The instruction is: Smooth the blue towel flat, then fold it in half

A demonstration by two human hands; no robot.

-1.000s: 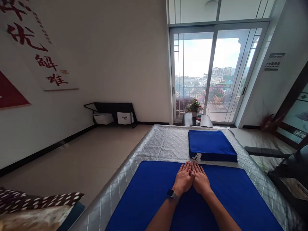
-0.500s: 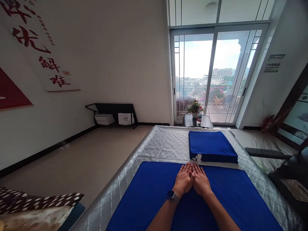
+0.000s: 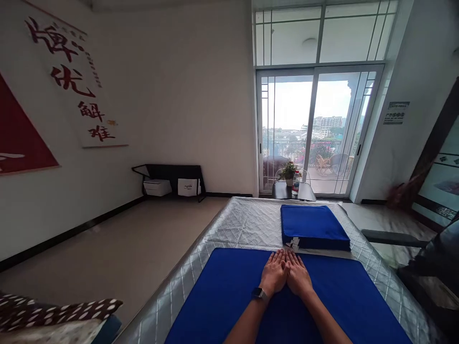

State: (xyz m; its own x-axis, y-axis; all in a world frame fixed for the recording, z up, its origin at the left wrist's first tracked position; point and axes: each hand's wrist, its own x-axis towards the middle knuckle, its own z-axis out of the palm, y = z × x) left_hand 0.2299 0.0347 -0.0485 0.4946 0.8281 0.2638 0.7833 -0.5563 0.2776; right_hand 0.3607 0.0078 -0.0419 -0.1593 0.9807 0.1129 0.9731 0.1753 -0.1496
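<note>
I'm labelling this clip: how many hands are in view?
2: the left hand, with a watch on its wrist, and the right hand beside it, both over the spread blue cloth. I see no others.

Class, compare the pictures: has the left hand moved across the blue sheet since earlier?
No, no visible shift either way: judged against the blue stack, the left hand keeps its place by the far edge of the blue sheet.
</note>
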